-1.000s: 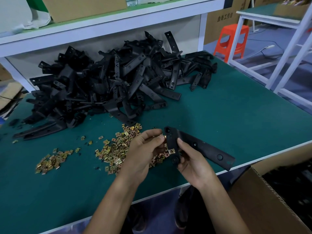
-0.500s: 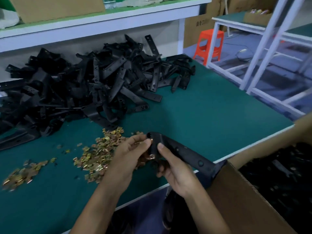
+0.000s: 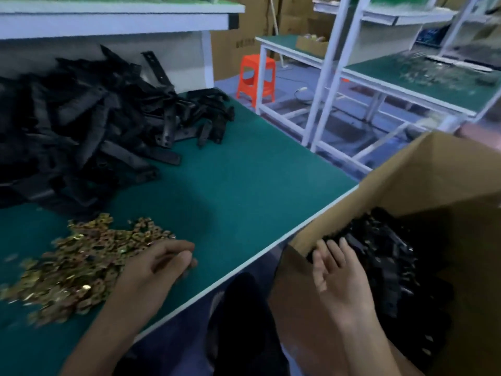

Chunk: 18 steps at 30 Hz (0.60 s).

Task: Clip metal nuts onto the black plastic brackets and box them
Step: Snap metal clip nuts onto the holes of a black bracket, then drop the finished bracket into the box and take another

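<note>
A big heap of black plastic brackets lies at the back left of the green table. A spread of gold metal nuts lies near the front edge. My left hand rests at the right side of the nuts, fingers loosely curled; whether it holds a nut is hidden. My right hand hangs over the cardboard box at the right, fingers straight and empty. Inside the box lie black brackets with nuts on them.
A white shelf runs above the bracket heap. An orange stool stands on the floor beyond the table. A white-framed workbench stands at the right rear. My dark-clothed lap shows below the table edge.
Both hands held one bracket over the table edge. Now my right hand has gone right over the box and the bracket has left it; my left hand stays by the nuts. The view swung right.
</note>
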### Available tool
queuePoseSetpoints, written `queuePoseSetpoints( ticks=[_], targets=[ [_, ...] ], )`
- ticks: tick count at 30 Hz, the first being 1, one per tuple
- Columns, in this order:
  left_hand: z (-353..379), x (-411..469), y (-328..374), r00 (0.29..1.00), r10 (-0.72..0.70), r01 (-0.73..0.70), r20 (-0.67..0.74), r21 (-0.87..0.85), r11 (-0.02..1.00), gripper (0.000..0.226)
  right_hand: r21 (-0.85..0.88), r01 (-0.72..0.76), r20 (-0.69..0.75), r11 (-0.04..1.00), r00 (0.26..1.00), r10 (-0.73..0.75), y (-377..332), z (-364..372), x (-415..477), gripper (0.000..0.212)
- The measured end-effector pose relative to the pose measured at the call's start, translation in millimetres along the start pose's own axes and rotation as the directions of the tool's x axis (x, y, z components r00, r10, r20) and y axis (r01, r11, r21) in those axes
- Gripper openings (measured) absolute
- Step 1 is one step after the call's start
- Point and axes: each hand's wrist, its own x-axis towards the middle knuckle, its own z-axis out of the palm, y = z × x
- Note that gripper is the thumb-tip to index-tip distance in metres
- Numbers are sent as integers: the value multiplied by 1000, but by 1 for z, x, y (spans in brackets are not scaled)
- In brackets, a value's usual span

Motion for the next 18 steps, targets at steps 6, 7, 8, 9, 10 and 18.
queuePoseSetpoints(
  ticks=[6,7,8,9,10,18],
  targets=[
    [-40,-20,3,992,-30,39,-121,78,996,24,-597,346,451,724,891,-55,83,103,9,14],
    [-48,-23,3,987,-33,49,-156,101,994,23,-639,409,533,651,846,-8,97,126,13,15],
    [-56,-27,1,981,-33,58,-191,126,990,22,-679,476,600,559,798,49,113,148,19,15],
    [-63,-30,0,974,-32,66,-223,145,987,19,-701,561,659,441,745,100,128,170,27,13],
    [-69,-33,-1,967,-34,73,-251,148,986,17,-694,655,711,299,689,139,144,191,37,12],
    [-96,-46,-12,943,-50,126,-328,216,968,14,-286,793,720,-537,548,425,235,292,103,44]
  ],
)
